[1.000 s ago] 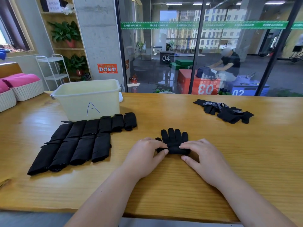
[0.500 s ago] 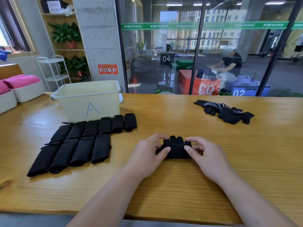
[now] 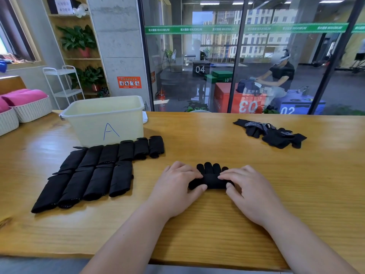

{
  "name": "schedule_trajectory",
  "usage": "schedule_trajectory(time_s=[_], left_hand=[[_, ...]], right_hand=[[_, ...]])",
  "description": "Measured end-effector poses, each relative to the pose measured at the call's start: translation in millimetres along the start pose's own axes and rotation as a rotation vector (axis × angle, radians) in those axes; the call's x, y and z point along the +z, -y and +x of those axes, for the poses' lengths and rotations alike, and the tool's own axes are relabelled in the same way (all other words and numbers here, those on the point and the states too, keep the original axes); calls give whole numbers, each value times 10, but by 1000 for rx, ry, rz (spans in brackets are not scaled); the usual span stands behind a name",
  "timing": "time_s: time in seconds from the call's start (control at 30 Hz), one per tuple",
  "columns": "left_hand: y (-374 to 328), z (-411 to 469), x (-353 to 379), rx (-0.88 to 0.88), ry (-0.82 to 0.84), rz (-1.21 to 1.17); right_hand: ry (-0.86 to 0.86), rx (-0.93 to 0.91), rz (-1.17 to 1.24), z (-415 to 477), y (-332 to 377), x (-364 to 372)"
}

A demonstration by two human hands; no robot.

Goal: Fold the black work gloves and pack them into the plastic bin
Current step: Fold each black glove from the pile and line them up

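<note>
A black glove (image 3: pixel 210 176) lies on the wooden table (image 3: pixel 197 224) in front of me, its near part folded over and its fingertips pointing away. My left hand (image 3: pixel 175 184) pinches the fold's left end between fingers and thumb. My right hand (image 3: pixel 248 188) pinches its right end the same way. Several folded black gloves (image 3: pixel 94 173) lie in two rows to the left, in front of the pale plastic bin (image 3: pixel 104 117) marked "A". A loose pile of unfolded black gloves (image 3: pixel 272 133) sits at the far right.
Two white woven baskets (image 3: pixel 29 112) with pink cloth stand at the table's far left edge. A glass wall runs behind the table's back edge, and a person sits beyond it. A white rack (image 3: pixel 63 86) and plant shelves stand at the back left.
Half a second ago both hands held the glove's near part bunched up over its fingers. Now the fold lies flatter on the table and the glove's fingertips show beyond it.
</note>
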State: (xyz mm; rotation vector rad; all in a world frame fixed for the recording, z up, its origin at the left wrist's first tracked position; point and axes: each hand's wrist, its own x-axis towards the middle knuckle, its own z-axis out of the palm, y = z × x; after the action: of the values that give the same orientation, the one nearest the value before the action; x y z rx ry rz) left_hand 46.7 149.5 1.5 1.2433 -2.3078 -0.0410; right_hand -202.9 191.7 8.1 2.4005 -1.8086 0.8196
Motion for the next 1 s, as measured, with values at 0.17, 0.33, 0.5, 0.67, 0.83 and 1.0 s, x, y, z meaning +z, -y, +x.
schedule_trajectory(time_s=[0.17, 0.33, 0.5, 0.67, 0.83, 1.0], left_hand=[[-13, -3, -53, -49, 36, -43], [-39, -46, -126, -189, 11, -266], [-55, -24, -134, -303, 24, -443], [-105, 29, -93, -253, -14, -274], [-41, 37, -29, -79, -118, -145], [-159, -37, -115, 52, 77, -202]], right_hand=[[75, 14, -10, -9, -22, -22], [49, 128, 191, -10, -54, -20], [-10, 253, 443, 4, -28, -16], [-89, 289, 318, 91, 21, 24], [-166, 234, 299, 72, 4, 56], [-129, 144, 206, 36, -36, 93]])
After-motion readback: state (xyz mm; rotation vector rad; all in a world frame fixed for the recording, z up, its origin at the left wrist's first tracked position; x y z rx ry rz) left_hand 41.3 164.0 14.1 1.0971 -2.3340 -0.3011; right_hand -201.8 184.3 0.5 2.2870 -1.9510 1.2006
